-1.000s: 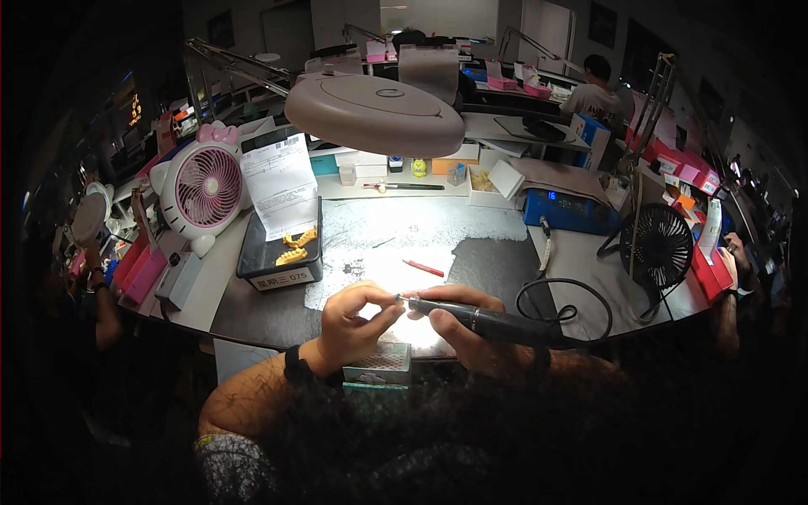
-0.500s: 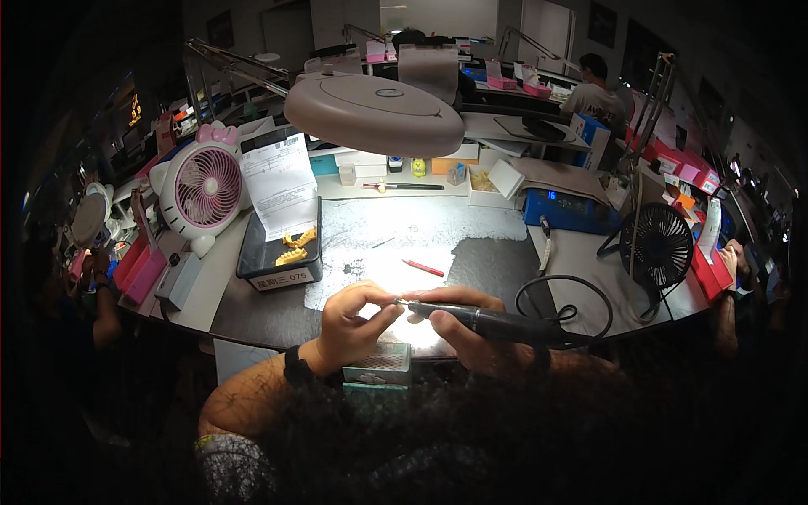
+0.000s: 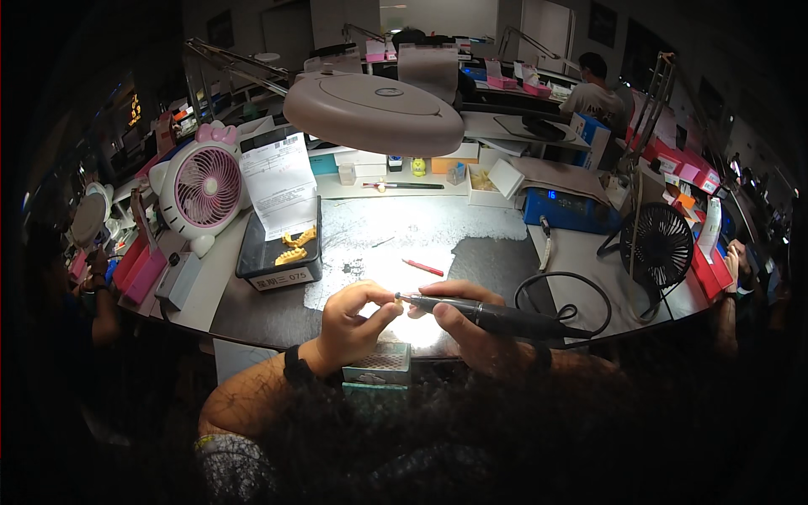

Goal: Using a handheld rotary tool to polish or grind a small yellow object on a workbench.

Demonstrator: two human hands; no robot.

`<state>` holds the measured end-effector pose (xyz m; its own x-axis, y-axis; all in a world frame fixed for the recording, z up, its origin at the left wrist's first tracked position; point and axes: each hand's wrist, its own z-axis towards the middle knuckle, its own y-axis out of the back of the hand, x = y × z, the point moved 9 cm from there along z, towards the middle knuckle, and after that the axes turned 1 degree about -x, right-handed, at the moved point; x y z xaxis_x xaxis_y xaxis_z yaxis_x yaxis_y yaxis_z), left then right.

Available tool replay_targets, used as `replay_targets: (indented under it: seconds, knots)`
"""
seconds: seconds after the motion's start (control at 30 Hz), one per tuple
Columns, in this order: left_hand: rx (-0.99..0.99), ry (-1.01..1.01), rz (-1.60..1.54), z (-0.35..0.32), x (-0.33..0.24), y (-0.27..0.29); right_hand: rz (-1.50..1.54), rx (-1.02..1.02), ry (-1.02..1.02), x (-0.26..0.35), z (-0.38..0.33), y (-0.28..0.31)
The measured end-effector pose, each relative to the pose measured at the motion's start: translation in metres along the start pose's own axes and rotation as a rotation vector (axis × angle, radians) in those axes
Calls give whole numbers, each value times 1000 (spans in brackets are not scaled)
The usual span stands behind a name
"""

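Observation:
My left hand (image 3: pixel 353 321) pinches a tiny yellowish piece (image 3: pixel 398 301) between thumb and index finger; its exact kind is too small to make out. My right hand (image 3: pixel 473 338) is wrapped round a black rotary handpiece (image 3: pixel 513 321), held nearly level. The handpiece's thin metal tip meets the tiny piece at my left fingertips, under bright lamp light. Both hands hover over the near edge of the bench. Just beyond them lies a red pencil-like stick (image 3: pixel 422 267). To the left, yellow dental models (image 3: pixel 293 254) rest in a black tray (image 3: pixel 282 279).
A large round lamp (image 3: pixel 374 114) hangs over the bench. A blue control box (image 3: pixel 568 210) and a black fan (image 3: pixel 656 244) stand right, near a looped cable (image 3: pixel 609 307). At left are a pink-and-white fan (image 3: pixel 206 185) and a printed sheet (image 3: pixel 278 187). Other people work nearby.
The handpiece has tilted and shifted slightly, its tip now a little higher against the tiny piece. My right fingers moved with it; my left hand has barely moved.

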<state>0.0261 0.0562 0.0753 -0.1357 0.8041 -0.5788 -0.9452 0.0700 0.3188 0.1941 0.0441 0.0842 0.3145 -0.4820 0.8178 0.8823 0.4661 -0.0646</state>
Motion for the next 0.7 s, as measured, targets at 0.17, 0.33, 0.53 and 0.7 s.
replay_targets:
  seconds: [0.17,0.33,0.53,0.7]
  knots:
    - [15,-2,7,0,1,-1,13,17,-7,1,-1,-2]
    - [17,26,4,-3,6,0,-47,25,-27,2,0,-2]
    - [-74,63,-35,-1,5,2,-95,22,109,5,-2,-2]
    - [-17,50,-27,-2,6,1,-31,12,-14,0,-1,0]
